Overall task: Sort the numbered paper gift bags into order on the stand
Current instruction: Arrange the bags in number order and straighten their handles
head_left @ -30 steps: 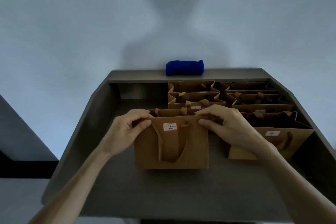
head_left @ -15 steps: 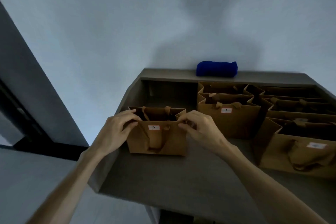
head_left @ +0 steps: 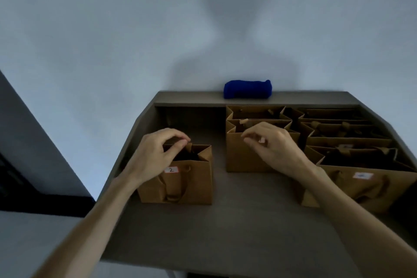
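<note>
Bare stand (head_left: pixel 225 232) surface spans the near edge. The bag labelled 2 (head_left: pixel 180 183) stands upright at the left edge, apart from the middle bag row (head_left: pixel 243 156). Left hand (head_left: pixel 155 153) pinches its rim. Right hand (head_left: pixel 275 146) hovers, loosely curled, holding nothing.

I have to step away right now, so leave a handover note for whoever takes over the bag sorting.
Left hand pinches the rim of bag 2, which stands alone at the stand's left front.
Right hand is off it, loosely curled, holding nothing, in front of the middle row's front bag.
Done: bag 2 set apart at left.
Left: the other bags sit in two rows at right; their labels are unreadable here. Check and order them.
</note>
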